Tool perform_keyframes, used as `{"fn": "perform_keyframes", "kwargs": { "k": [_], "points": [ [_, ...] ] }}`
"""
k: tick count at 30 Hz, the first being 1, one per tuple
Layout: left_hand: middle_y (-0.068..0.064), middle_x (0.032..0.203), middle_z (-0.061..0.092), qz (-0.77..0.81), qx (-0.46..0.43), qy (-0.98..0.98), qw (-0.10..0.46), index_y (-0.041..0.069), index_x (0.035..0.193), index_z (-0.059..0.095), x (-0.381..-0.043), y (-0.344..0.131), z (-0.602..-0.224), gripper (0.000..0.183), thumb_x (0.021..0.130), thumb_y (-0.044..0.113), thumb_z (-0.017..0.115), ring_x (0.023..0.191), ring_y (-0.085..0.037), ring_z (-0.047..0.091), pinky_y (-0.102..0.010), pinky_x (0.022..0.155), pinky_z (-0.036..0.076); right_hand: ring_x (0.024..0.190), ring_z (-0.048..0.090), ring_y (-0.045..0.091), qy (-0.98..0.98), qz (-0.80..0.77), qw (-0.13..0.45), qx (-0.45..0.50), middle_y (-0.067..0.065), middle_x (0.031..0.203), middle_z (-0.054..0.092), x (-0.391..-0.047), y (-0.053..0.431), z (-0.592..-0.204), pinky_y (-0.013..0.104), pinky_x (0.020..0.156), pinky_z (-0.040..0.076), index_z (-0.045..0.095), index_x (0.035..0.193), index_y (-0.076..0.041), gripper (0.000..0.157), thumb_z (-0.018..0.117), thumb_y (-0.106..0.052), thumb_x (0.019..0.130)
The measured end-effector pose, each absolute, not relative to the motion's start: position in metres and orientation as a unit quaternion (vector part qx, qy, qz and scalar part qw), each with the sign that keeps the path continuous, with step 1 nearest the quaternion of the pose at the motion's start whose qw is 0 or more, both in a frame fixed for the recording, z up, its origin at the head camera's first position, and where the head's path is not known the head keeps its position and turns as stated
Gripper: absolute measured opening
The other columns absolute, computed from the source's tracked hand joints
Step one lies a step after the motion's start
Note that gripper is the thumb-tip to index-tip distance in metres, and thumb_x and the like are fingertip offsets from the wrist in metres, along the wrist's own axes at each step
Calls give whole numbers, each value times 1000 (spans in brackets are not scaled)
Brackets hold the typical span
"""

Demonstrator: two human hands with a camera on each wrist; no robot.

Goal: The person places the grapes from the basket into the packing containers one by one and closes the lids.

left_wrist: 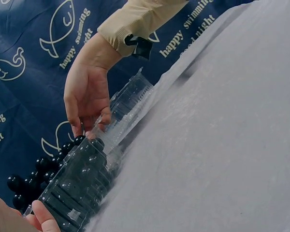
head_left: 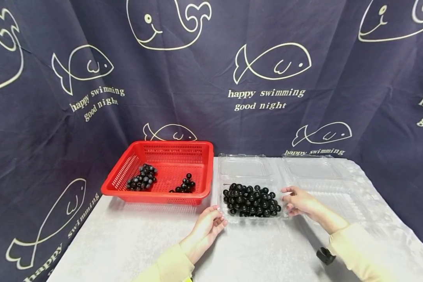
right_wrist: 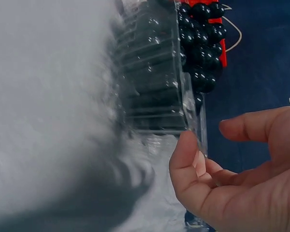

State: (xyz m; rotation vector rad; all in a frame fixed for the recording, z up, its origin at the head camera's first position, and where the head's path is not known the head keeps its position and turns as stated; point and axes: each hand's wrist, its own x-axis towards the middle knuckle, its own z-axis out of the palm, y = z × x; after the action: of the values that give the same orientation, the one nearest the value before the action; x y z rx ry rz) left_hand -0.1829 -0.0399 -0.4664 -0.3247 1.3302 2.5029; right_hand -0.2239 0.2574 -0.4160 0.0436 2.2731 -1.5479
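A bunch of shiny black grapes [head_left: 252, 200] lies in a clear plastic clamshell container [head_left: 229, 217], whose lid [head_left: 244, 166] stands open at the back. At its front left corner, my left hand [head_left: 206, 229] holds the rim with bent fingers. My right hand [head_left: 303, 203] grips the right edge between thumb and fingers. In the right wrist view, fingertips [right_wrist: 183, 150] sit at the container's corner, partly behind clear plastic. The left wrist view has the grapes [left_wrist: 34, 181] rising above the container's side [left_wrist: 79, 186]; most of the left hand is cut off there.
To the left, a red plastic basket [head_left: 158, 196] contains a dusty-looking dark grape bunch [head_left: 142, 178] and a smaller black bunch [head_left: 185, 185]. A second open clear container [head_left: 324, 192] stands on the right. Behind the white-covered table [head_left: 127, 243] hangs a dark blue curtain [head_left: 204, 78].
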Motion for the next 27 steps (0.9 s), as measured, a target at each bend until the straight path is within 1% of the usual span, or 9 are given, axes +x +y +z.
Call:
{"fn": "perform_keyframes", "kwargs": {
  "k": [3,5,7,10,14,20,27],
  "points": [
    [0,79,47,869,-110,462,140,7,104,44,-183,-40,-466,25,83,-6,47,74,-10,47,-26,76,48,59,51,8,820,-538,195,9,3,73,50,-226,258,-411,32,62,55,24,134,13,53,47,-6,91],
    [0,78,47,869,-110,463,139,7,104,44,-183,-40,-466,26,82,-7,47,73,-10,47,-26,76,47,59,51,9,825,-529,198,7,2,71,49,-228,259,-407,32,62,55,25,134,12,52,48,-7,92],
    [1,77,47,868,-112,464,138,6,106,44,-183,-41,-466,27,82,-7,47,72,-9,47,-25,76,47,60,51,9,828,-522,204,5,2,72,49,-229,259,-403,32,62,55,26,134,12,51,48,-8,92],
    [1,76,47,867,-115,464,140,3,110,43,-184,-41,-466,29,82,-6,47,72,-9,47,-25,76,48,61,52,9,828,-519,210,8,5,82,50,-231,261,-396,30,62,54,27,134,12,51,48,-10,92],
    [1,76,48,868,-119,462,141,1,112,43,-185,-41,-467,30,83,-6,47,71,-8,49,-25,76,48,62,52,7,820,-528,221,2,8,96,47,-237,266,-386,27,61,51,28,133,10,50,47,-10,92],
    [1,74,48,868,-122,461,139,1,114,43,-185,-41,-466,32,83,-7,47,72,-9,48,-26,76,47,65,51,7,806,-542,239,0,3,92,47,-250,271,-376,28,63,50,31,131,8,48,47,-12,91],
    [0,80,46,866,-120,465,137,0,118,41,-185,-39,-465,37,81,-7,47,73,-10,47,-26,77,47,67,54,6,794,-554,252,-7,-1,90,50,-264,276,-367,28,66,50,34,131,6,46,47,-14,92]
  ]
}}
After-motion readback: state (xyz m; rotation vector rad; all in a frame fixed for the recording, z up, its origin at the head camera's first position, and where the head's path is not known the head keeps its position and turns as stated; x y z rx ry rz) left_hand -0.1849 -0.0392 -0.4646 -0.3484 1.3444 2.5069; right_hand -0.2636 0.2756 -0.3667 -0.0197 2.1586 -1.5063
